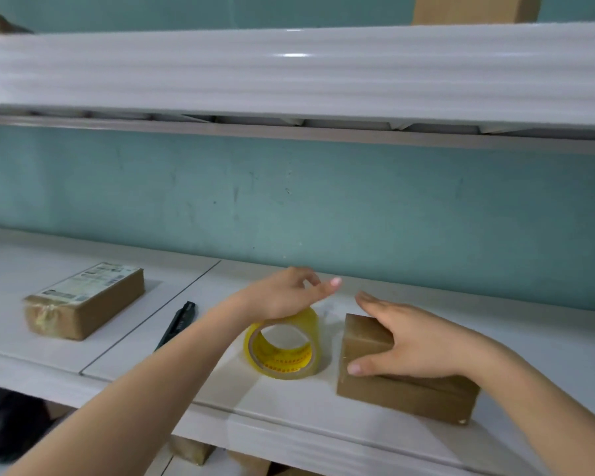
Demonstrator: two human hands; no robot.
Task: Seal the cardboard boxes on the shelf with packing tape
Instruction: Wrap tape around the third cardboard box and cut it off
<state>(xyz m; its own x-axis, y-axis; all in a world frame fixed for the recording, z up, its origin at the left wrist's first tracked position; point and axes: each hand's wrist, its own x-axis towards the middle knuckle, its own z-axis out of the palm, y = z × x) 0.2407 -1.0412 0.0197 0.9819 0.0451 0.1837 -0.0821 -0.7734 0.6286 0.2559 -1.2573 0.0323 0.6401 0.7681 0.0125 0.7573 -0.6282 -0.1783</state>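
Note:
A small brown cardboard box lies on the white shelf at the right. My right hand rests on its top with fingers spread and the thumb against the near left edge. A roll of yellowish clear packing tape stands on its edge just left of the box. My left hand hovers over the roll with loosely bent fingers, the palm just above or touching its top. A second, longer box with a printed label on top lies at the far left.
A black pen-like cutter lies on the shelf between the labelled box and the tape. An upper white shelf overhangs close above. The teal wall closes the back. More cardboard boxes show on the level below.

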